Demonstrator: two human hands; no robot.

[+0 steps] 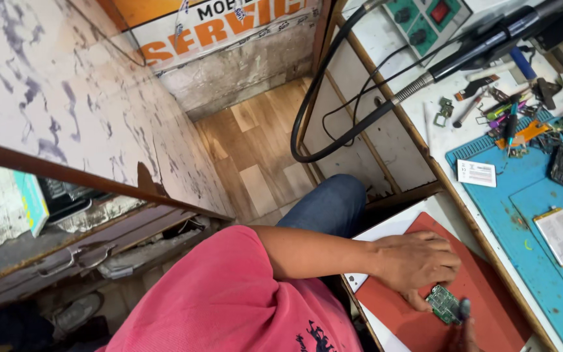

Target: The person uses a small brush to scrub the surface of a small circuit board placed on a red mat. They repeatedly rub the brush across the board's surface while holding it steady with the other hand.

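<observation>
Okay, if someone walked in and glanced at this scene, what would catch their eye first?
Probably the pink shirt filling the bottom centre, with the left hand pressing a small green circuit board onto a red mat. At right, a bright blue work mat holds scattered phone parts and tools, and a thick black cable loops off the bench.

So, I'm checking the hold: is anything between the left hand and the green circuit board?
Nothing visible. The left hand lies on the red mat, fingers gripping the edge of the green circuit board; the right hand holds a dark tool against it.
</observation>
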